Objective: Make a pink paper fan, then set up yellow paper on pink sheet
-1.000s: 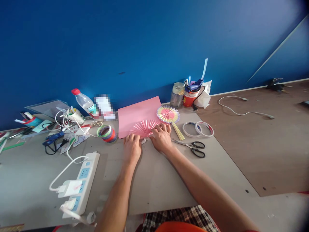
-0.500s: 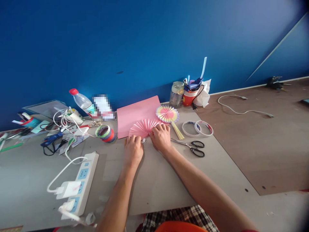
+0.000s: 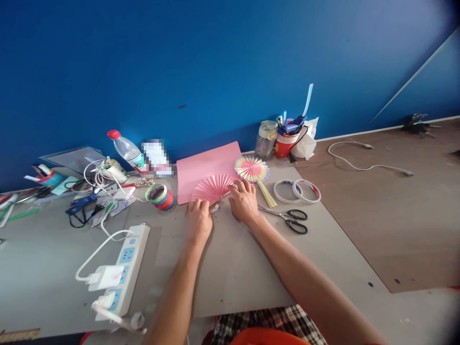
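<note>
A pink pleated paper fan (image 3: pixel 214 186), spread into a half circle, lies over the front of a pink paper sheet (image 3: pixel 204 162). At its left lower edge, my left hand (image 3: pixel 199 220) is closed with the fingers curled over the paper. My right hand (image 3: pixel 244 203) pinches its right edge, thumb and forefinger at the pleats; the fingertips are partly hidden. A small whitish scrap (image 3: pixel 214 209) lies between my hands. Just beyond my right hand rests a round pleated fan with a yellow handle (image 3: pixel 252 169). Scissors (image 3: pixel 287 218) with black handles lie to the right.
Two tape rolls (image 3: pixel 307 191) overlap on the right. A clear jar (image 3: pixel 266 139) and a red cup of tools (image 3: pixel 286 143) stand by the blue wall. Stacked colored tape rolls (image 3: pixel 160 197), a bottle (image 3: pixel 125 149), cables and a power strip (image 3: pixel 125 268) occupy the left.
My right hand has shifted slightly right, showing more of the fan's right side. My left hand stays at the left edge. The whole view has moved a little.
</note>
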Action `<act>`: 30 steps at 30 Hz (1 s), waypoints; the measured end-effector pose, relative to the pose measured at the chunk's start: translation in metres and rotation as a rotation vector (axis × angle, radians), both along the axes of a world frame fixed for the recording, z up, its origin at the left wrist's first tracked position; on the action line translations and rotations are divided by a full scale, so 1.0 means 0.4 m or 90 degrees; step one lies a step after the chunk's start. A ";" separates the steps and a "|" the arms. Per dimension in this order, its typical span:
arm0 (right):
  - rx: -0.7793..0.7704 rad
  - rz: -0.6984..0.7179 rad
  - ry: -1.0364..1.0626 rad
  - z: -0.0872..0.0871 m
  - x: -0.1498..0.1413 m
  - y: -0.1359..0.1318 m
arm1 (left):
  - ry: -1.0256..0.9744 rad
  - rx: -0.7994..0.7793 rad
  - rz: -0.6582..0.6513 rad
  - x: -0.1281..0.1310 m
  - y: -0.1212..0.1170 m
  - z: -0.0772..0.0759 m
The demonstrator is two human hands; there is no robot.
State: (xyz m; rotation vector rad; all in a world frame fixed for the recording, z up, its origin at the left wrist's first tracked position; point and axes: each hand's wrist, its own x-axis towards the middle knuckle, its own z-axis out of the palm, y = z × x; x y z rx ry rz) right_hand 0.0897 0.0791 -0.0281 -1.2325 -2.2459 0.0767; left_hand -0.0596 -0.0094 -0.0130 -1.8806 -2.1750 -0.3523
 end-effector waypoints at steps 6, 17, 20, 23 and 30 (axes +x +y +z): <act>0.014 0.006 -0.014 -0.016 -0.001 0.003 | 0.011 0.009 0.008 -0.011 -0.002 -0.002; 0.014 -0.020 0.013 0.016 -0.022 -0.025 | -0.098 0.124 0.033 -0.011 0.003 -0.019; 0.003 -0.012 0.019 0.020 -0.035 -0.040 | -0.154 0.161 0.026 -0.010 0.004 -0.021; 0.016 -0.002 0.031 0.017 -0.041 -0.045 | -0.173 0.160 0.014 -0.013 0.004 -0.021; 0.001 0.019 0.046 0.012 -0.034 -0.041 | -0.146 0.124 0.004 -0.007 -0.002 -0.012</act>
